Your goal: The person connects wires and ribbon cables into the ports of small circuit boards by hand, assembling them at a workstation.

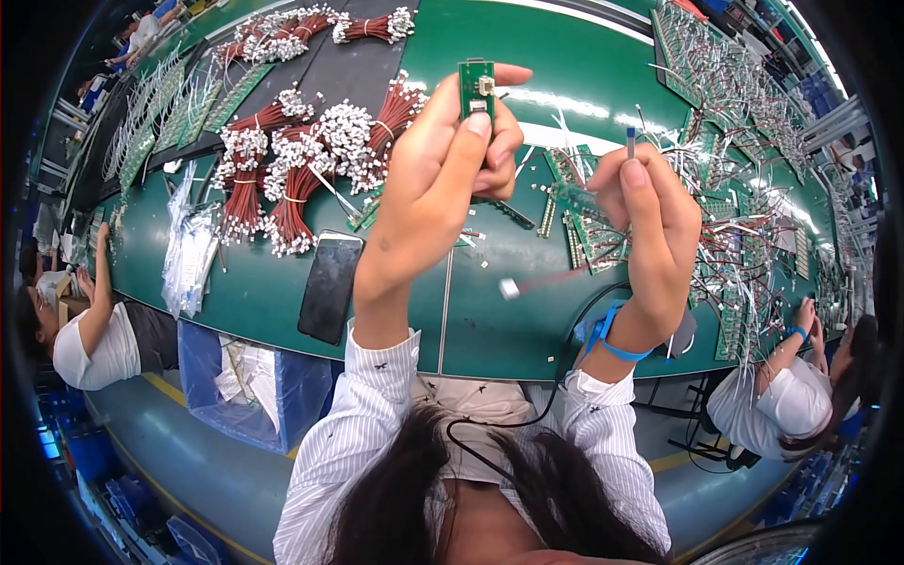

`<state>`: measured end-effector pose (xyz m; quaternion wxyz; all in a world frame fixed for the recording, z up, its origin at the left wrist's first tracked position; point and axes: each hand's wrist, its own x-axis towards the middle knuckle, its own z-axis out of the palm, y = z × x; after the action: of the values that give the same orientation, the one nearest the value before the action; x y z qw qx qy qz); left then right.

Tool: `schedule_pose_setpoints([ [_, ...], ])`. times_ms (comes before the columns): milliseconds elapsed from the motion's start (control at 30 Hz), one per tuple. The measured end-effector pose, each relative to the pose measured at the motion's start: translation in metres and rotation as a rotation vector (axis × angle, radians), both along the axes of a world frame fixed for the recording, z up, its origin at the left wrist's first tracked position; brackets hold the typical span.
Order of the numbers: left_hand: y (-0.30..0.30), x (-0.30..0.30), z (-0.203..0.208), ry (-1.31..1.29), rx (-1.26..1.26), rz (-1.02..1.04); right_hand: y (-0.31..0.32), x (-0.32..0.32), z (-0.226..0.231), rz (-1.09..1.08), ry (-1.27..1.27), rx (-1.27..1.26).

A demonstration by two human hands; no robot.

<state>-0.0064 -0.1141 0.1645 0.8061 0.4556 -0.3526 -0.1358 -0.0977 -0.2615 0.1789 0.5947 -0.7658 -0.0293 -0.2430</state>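
Above the green table, my left hand [428, 179] pinches a small green circuit board [477, 80] upright between thumb and fingers. White connectors show on the board's face. My right hand [652, 212], a blue wrist strap [617, 341] round its wrist, is level with it to the right. Between its thumb and forefinger stands a short flat ribbon cable [631, 141] with a blue end. The cable and the board are apart. Below and left of my right hand is a blurred white plug [508, 288] on reddish wires; where those wires lead I cannot tell.
Bundles of red wires [297, 207] with white plugs lie at left, near a black phone [330, 287] and plastic bags [191, 240]. Circuit boards with wires [744, 235] crowd the right. A blue bin [297, 400] stands below. Co-workers [104, 348] sit on both sides.
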Motion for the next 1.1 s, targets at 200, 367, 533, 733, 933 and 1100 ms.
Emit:
schedule_pose_setpoints([
  [200, -0.001, 0.003, -0.004, -0.051, 0.005, -0.047, 0.012, -0.002, -0.001, 0.127, -0.001, 0.146],
  [367, 0.000, 0.002, -0.002, -0.035, -0.016, -0.031, 0.018, -0.001, -0.001, 0.221, 0.050, 0.204],
  [533, -0.003, -0.004, 0.005, 0.129, -0.113, -0.068, 0.024, -0.001, 0.001, 0.300, 0.116, 0.267],
  [733, -0.015, -0.005, -0.009, 0.171, -0.365, -0.065, 0.042, 0.004, -0.005, 0.346, 0.180, 0.423],
  [933, -0.020, -0.009, -0.011, -0.007, -0.252, 0.391, 0.041, 0.011, -0.013, 0.307, 0.229, 0.332],
  [1100, -0.014, -0.007, -0.014, 0.152, -0.343, 0.105, 0.040, 0.016, -0.017, 0.175, 0.169, 0.186],
])
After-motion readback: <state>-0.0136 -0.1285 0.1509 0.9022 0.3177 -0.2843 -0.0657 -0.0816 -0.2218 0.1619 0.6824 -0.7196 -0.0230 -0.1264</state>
